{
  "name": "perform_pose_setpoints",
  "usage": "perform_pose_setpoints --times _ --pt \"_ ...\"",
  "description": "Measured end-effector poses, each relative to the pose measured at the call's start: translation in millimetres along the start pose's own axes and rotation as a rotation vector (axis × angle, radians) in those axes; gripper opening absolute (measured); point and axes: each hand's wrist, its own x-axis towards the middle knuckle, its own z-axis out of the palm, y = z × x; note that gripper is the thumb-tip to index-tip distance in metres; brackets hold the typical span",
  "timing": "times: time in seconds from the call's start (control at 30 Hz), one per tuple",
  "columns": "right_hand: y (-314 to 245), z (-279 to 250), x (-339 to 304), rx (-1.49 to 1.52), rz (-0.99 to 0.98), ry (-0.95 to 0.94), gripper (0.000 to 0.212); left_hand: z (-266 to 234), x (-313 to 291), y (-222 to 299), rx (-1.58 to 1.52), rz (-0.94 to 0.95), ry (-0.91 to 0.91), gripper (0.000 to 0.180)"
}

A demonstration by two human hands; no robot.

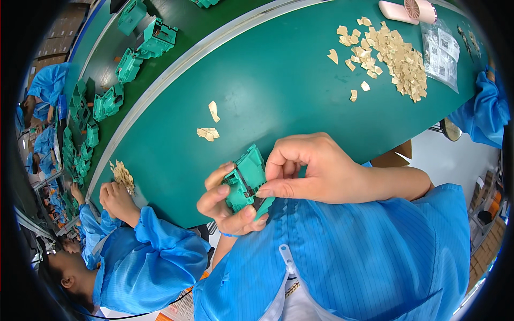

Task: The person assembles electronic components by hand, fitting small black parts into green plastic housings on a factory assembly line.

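My left hand (218, 202) grips a small green plastic housing (252, 170) from its left side, with the fingers wrapped round it. The housing is tilted above the near edge of the table, close to my chest. A dark strip runs across it, and a black piece sits by its lower edge. My right hand (316, 167) is closed in a pinch at the housing's right edge, the thumb tip beside the dark part. What lies between those fingertips, if anything, is hidden.
Cream paper scraps (396, 59) lie heaped at the far right, by a pink handheld fan (404, 12) and clear plastic bags (441, 51). More green housings (128, 65) stand on a belt (160, 64) behind a pale rail. At left, a co-worker's hands (118, 200) are near another scrap pile (123, 176).
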Motion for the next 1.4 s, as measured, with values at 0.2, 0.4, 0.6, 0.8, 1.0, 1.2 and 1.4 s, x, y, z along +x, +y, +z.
perform_pose_setpoints --times 0.2,0.4,0.6,0.8,1.0,1.2,1.4 --pt "4 0 -1 -0.016 0.006 -0.029 0.017 1 0 0 0.002 -0.013 0.01 0.03" --pt "11 5 -1 0.376 0.203 -0.059 0.026 0 4 -3 0.049 0.008 0.034 0.027" --pt "7 4 6 0.431 0.23 -0.137 0.042 1 5 -3 0.098 0.006 0.011 0.027" --pt "14 3 10 0.684 0.359 -0.114 0.042 -1 2 -8 0.122 0.026 -0.025 0.026" --pt "21 -2 10 0.761 0.444 -0.139 0.029 -1 0 -6 0.108 0.023 -0.008 0.025" --pt "21 -2 9 0.869 0.454 -0.08 0.036 1 -1 -8 0.081 0.003 0.006 0.024" --pt "20 -2 10 0.708 0.371 -0.061 0.041 3 1 -10 0.11 0.025 -0.023 0.026"
